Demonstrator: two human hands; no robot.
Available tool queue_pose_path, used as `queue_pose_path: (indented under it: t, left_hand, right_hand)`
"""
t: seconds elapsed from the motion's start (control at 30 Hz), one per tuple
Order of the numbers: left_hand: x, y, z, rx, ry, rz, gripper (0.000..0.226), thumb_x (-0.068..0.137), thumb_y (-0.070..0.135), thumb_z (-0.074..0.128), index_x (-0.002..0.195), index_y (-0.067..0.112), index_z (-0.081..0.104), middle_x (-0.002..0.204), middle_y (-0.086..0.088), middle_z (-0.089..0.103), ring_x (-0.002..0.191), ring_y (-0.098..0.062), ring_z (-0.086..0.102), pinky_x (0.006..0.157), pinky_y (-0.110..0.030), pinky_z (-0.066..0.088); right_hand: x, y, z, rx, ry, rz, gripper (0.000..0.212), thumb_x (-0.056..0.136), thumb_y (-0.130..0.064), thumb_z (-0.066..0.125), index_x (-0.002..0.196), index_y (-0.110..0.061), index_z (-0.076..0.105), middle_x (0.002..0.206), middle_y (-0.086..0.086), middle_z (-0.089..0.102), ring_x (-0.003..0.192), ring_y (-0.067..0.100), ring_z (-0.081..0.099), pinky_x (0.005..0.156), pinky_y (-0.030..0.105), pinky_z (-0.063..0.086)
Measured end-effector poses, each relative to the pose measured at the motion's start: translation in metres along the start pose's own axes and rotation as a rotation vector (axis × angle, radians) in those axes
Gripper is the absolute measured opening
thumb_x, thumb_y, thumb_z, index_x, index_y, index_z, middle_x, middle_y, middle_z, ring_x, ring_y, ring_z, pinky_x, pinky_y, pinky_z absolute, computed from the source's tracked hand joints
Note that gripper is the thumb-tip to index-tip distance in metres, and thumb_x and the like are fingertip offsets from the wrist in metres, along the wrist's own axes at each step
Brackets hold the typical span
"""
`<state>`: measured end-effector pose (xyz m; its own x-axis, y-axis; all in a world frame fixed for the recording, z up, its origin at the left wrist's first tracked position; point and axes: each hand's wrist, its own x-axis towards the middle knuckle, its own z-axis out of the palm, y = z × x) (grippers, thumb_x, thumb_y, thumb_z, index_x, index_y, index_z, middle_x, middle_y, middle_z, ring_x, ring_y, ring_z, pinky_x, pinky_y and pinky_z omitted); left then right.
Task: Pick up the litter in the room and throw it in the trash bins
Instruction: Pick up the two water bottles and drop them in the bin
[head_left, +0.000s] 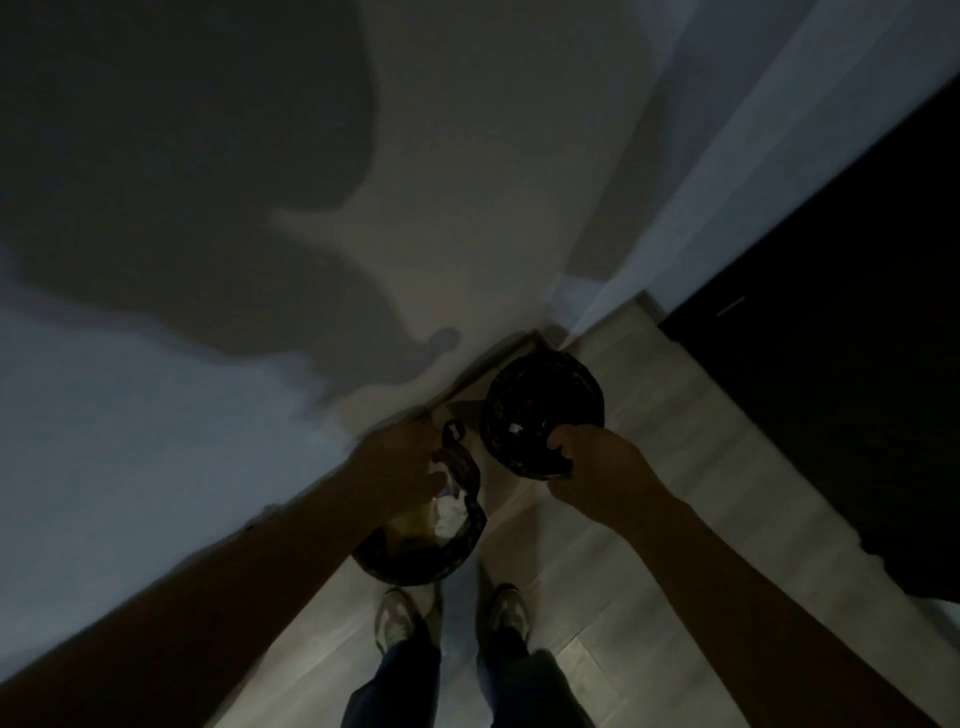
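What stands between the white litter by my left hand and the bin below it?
Nothing visible. The white litter lies right at the open mouth of the near bin, under the left hand.

Light: dim, rm mostly dark.
Wall: plain, pale; big soft shadow across upper left.
Floor: pale wood-look planks, w/ skirting along wall.
Right: black panel, detail too dark to tell.
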<state>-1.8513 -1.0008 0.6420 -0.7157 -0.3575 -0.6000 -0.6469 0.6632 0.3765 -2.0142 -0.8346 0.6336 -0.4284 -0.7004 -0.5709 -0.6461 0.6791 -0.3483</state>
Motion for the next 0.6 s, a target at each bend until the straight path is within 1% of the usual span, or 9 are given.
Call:
queue_pose_path:
  t: [0.07, 0.17, 0.23, 0.33, 0.43, 0.53, 0.6]
  left_hand:
    - [-0.032, 0.008, -0.017, -0.011, 0.039, 0.006, 0.057, 0.097, 0.031, 0.048, 0.148, 0.017, 0.026, 0.153, 0.001, 0.030, 0.139, -0.011, 0.030, 0.108, -0.016, 0.019]
    - [-0.080, 0.022, -0.035, -0.041, 0.074, -0.017, 0.052, 0.098, 0.028, 0.047, 0.146, 0.016, 0.031, 0.151, 0.001, 0.033, 0.136, -0.010, 0.034, 0.104, -0.012, 0.020]
    - [-0.107, 0.031, -0.043, -0.083, 0.071, -0.064, 0.048, 0.097, 0.025, 0.050, 0.142, 0.013, 0.039, 0.146, -0.004, 0.041, 0.133, -0.016, 0.040, 0.104, -0.016, 0.027]
    - [-0.144, 0.040, -0.053, -0.131, 0.102, -0.138, 0.048, 0.095, 0.029, 0.052, 0.140, 0.018, 0.041, 0.142, -0.004, 0.045, 0.129, -0.017, 0.043, 0.103, -0.021, 0.032]
    - [-0.178, 0.050, -0.057, -0.165, 0.185, -0.223, 0.046, 0.092, 0.034, 0.056, 0.134, 0.019, 0.047, 0.130, -0.003, 0.052, 0.119, -0.017, 0.050, 0.100, -0.026, 0.042]
    - [-0.207, 0.066, -0.055, -0.211, 0.318, -0.296, 0.042, 0.089, 0.034, 0.060, 0.128, 0.022, 0.050, 0.123, 0.000, 0.056, 0.109, -0.015, 0.055, 0.092, -0.025, 0.046]
    - [-0.223, 0.076, -0.053, -0.255, 0.380, -0.338, 0.043, 0.087, 0.035, 0.063, 0.127, 0.025, 0.051, 0.122, 0.003, 0.057, 0.106, -0.013, 0.056, 0.089, -0.023, 0.046]
  right_hand:
    - [-0.022, -0.019, -0.020, -0.003, 0.026, -0.040, 0.049, 0.088, -0.023, 0.065, 0.133, -0.010, 0.049, 0.126, 0.011, 0.056, 0.118, 0.025, 0.053, 0.096, 0.030, 0.045]
    - [-0.054, -0.044, -0.048, -0.032, -0.016, -0.111, 0.054, 0.088, -0.024, 0.065, 0.136, -0.011, 0.046, 0.130, 0.010, 0.054, 0.120, 0.023, 0.050, 0.097, 0.027, 0.042]
    - [-0.072, -0.058, -0.066, -0.062, -0.031, -0.165, 0.055, 0.088, -0.023, 0.064, 0.138, -0.013, 0.044, 0.133, 0.008, 0.052, 0.122, 0.022, 0.049, 0.095, 0.025, 0.040]
    - [-0.094, -0.075, -0.092, -0.083, -0.050, -0.252, 0.053, 0.089, -0.022, 0.061, 0.139, -0.015, 0.044, 0.135, 0.005, 0.051, 0.122, 0.021, 0.048, 0.093, 0.022, 0.039]
    - [-0.110, -0.087, -0.116, -0.128, -0.032, -0.370, 0.040, 0.088, -0.025, 0.062, 0.126, -0.014, 0.055, 0.124, 0.006, 0.058, 0.111, 0.020, 0.053, 0.085, 0.022, 0.040]
    - [-0.121, -0.095, -0.139, -0.210, -0.003, -0.499, 0.044, 0.084, -0.028, 0.065, 0.124, -0.015, 0.054, 0.123, 0.001, 0.055, 0.113, 0.018, 0.052, 0.080, 0.021, 0.037]
    - [-0.127, -0.104, -0.152, -0.249, -0.002, -0.579, 0.048, 0.083, -0.031, 0.066, 0.128, -0.021, 0.051, 0.121, -0.003, 0.054, 0.115, 0.016, 0.051, 0.076, 0.018, 0.032]
